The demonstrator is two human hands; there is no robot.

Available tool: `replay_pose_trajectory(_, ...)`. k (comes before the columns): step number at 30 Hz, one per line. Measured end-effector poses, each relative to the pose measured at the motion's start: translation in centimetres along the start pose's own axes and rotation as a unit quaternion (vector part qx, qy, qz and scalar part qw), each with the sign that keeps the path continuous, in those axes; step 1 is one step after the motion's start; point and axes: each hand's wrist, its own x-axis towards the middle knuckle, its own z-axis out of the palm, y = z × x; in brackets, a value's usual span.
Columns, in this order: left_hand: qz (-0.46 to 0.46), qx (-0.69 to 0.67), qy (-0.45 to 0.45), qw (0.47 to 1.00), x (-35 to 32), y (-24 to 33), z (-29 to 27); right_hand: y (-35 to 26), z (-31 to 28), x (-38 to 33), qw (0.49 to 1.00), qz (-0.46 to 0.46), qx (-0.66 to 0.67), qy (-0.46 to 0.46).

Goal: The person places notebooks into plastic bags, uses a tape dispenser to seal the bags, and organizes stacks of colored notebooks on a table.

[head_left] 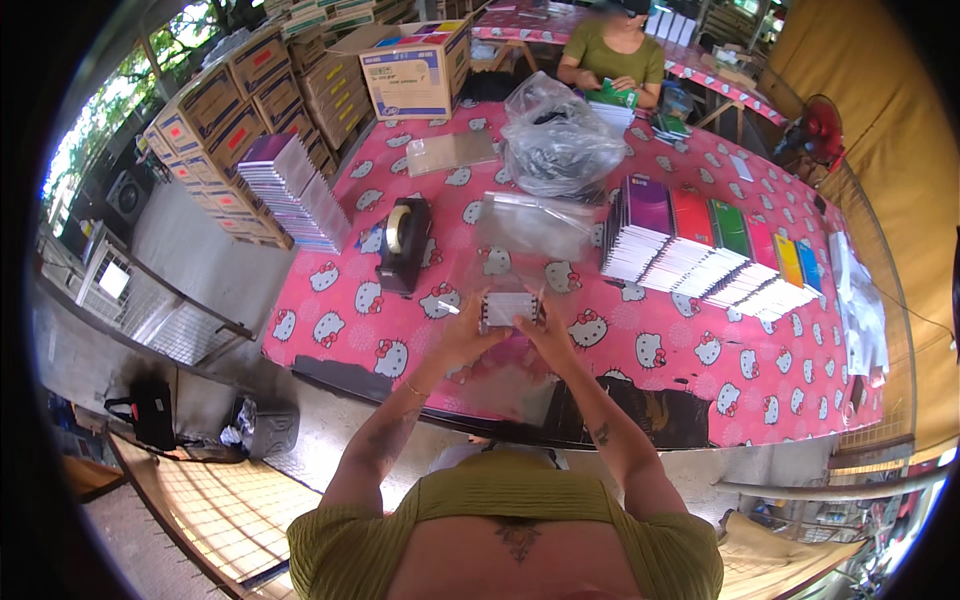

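Close to the table's near edge, my left hand (467, 334) and my right hand (549, 334) grip a small bundle of spiral notebooks (510, 308) from both sides. White page edges face up, and dark wire coils show at the left and right. My thumbs press on the near side; most other fingers are hidden. Around and below the bundle there seems to be clear plastic, though its edges are hard to make out. Beyond my hands a flat clear plastic sleeve (536, 226) lies on the table. A black tape dispenser (404, 248) stands to the left.
Rows of colourful notebooks (700, 250) stand at right, and a tall notebook stack (293, 192) at left. A large plastic bag (562, 150) sits farther back, near an open carton (415, 75). Across the table, a person (618, 60) handles a green notebook. The cloth-covered table (650, 350) has torn dark edging.
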Motion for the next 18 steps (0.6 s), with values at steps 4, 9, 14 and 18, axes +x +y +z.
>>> replay_pose_trajectory(4, 0.031, -0.036, 0.12, 0.992, 0.7, 0.6, -4.1, -0.8, -0.8, -0.4, 0.987, -0.083, -0.122, 0.068)
replay_pose_trajectory(9, -0.094, 0.255, 0.279, 0.921, 0.4, -10.4, -17.3, -8.9, 1.7, 0.1, 0.788, -0.353, -0.504, -0.012)
replay_pose_trajectory(14, -0.164, -0.095, 0.227, 0.955, 2.5, -10.8, -18.1, -11.4, 4.1, -0.5, 0.792, -0.249, -0.555, -0.045)
replay_pose_trajectory(18, -0.164, -0.282, 0.262, 0.908, 0.0, -10.5, -15.6, -9.9, 4.6, 0.0, 0.769, -0.267, -0.581, 0.007)
